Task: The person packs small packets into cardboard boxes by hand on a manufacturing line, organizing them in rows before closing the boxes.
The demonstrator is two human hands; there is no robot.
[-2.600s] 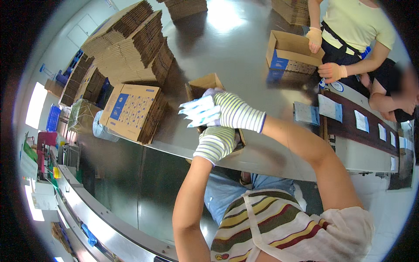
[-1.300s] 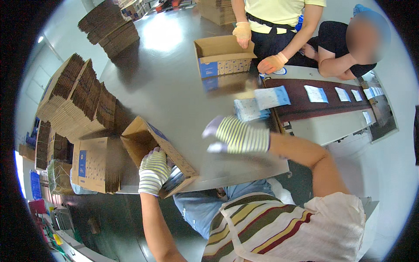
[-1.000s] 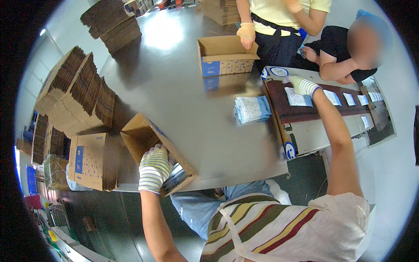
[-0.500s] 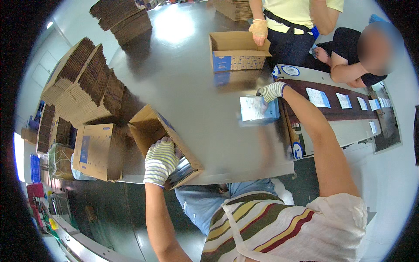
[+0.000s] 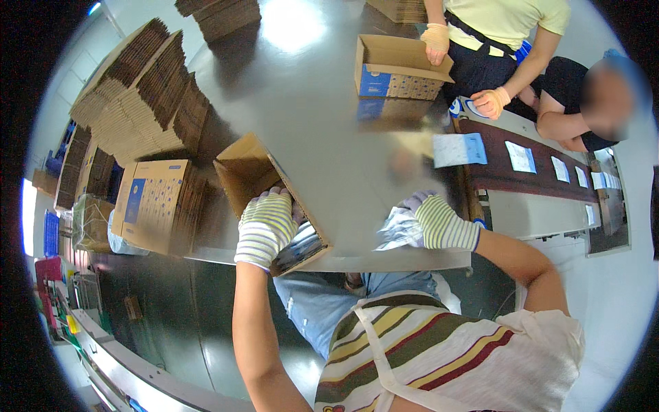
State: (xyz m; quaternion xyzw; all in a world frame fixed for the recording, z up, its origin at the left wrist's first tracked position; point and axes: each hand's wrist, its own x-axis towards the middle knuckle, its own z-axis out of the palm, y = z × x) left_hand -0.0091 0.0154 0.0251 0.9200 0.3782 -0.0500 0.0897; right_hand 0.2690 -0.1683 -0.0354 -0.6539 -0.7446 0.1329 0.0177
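Observation:
My left hand (image 5: 266, 230), in a striped glove, reaches down into an open cardboard box (image 5: 250, 161) that stands tilted at the table's near edge. Silvery packets (image 5: 302, 242) lie in the near end of the box beside this hand; its fingertips are hidden inside. To the right, my gloved right hand (image 5: 443, 221) is closed on a crinkled white and blue packet (image 5: 399, 228), held low over the metal table (image 5: 329, 172). Another white and blue packet (image 5: 458, 150) sits at the end of the conveyor belt (image 5: 498, 141), beyond my right hand.
Tall stacks of flattened cardboard boxes (image 5: 137, 103) rise at the left, with a printed stack (image 5: 152, 206) nearer. A second open box (image 5: 401, 72) stands at the far side, by a co-worker's gloved hand (image 5: 436, 41). More packets (image 5: 520, 156) line the belt; another person (image 5: 570, 96) is beside it.
My right hand has come from the belt's end toward me, with the packet off the table in its grip. A further packet has arrived at the belt's end. My left hand stays in the box.

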